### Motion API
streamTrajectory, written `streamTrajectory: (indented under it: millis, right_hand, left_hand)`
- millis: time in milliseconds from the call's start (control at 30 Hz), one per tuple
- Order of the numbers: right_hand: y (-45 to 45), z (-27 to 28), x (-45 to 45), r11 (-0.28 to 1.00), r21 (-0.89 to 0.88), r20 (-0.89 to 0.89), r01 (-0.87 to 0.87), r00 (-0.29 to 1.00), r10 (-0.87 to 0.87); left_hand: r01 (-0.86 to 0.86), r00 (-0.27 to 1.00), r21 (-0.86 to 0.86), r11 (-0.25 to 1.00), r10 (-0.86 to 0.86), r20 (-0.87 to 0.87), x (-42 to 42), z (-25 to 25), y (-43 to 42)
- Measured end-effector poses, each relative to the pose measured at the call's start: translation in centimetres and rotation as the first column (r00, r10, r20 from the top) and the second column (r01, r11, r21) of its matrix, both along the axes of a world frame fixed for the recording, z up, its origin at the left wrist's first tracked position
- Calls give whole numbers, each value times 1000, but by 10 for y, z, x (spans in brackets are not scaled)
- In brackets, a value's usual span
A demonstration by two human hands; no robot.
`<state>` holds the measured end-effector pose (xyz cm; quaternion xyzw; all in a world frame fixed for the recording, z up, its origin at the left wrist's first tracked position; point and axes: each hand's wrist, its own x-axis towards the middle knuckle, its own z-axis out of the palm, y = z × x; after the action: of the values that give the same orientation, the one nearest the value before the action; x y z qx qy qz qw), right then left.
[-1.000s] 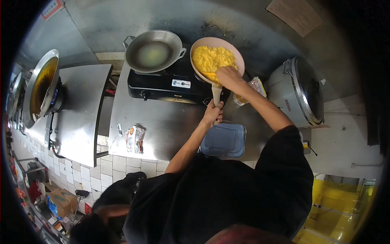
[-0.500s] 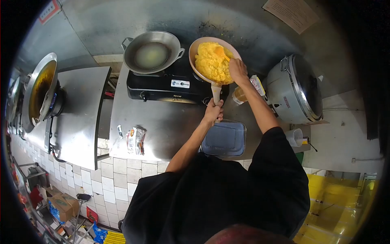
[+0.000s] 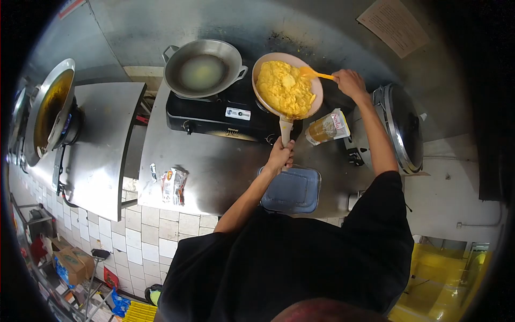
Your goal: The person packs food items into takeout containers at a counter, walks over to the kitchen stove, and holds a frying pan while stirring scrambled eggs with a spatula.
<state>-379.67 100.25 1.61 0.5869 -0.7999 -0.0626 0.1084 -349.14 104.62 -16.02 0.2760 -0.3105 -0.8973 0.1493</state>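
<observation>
My left hand (image 3: 281, 155) is wrapped round the pale handle of a frying pan (image 3: 317, 99) on the right side of the black gas stove (image 3: 209, 119). Yellow scrambled eggs (image 3: 281, 88) fill much of the pan. In my right hand (image 3: 350, 83) is the handle of an orange spatula (image 3: 316, 73), its blade over the pan's right rim and touching the edge of the eggs. A clear plastic pouch (image 3: 327, 127) with yellowish contents lies right of the pan. Below my left hand sits a rectangular glass dish (image 3: 316, 193).
A two-handled wok (image 3: 203, 72) with cloudy liquid stands on the left burner. To the right is a large rice cooker (image 3: 399, 129). Torn wrappers (image 3: 174, 186) lie on the steel counter (image 3: 214, 182). Another wok (image 3: 56, 110) sits over a blue flame at far left.
My right hand has moved right with the spatula, from over the eggs to beyond the pan's rim. The eggs are spread wider and flatter. My left hand keeps its grip on the handle.
</observation>
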Motion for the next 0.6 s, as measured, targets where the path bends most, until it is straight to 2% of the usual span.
streamTrajectory:
  millis: [67, 167, 267, 367, 400, 500, 600]
  right_hand:
    - [-24, -10, -18, 999, 42, -107, 8, 994, -4]
    - [-70, -39, -46, 996, 82, -108, 25, 994, -16]
    - [-120, -67, -49, 997, 61, -188, -51, 980, 62]
    - [-160, -85, -32, 971, 207, -141, -119, 979, 150]
    - [-163, -96, -35, 952, 186, -161, -244, 948, 275]
    - [-161, -89, -40, 870, 285, -38, -401, 903, 429]
    - [-138, -65, -39, 811, 281, -41, -514, 837, 545]
  left_hand:
    - [-2, 1000, -9, 1000, 2, -5, 0, -4, 1]
    - [-9, 1000, -31, 999, 9, -3, 0, -4, 0]
    - [-1, 1000, -26, 1000, 1, 18, -2, -8, 0]
    - [24, 1000, 11, 1000, -24, 6, -1, -8, -2]
    - [22, 1000, 10, 1000, -22, 12, 0, -5, -2]
    - [12, 1000, 12, 1000, -13, 24, 2, -4, -3]
    - [4, 1000, 6, 1000, -4, -17, -1, -11, -1]
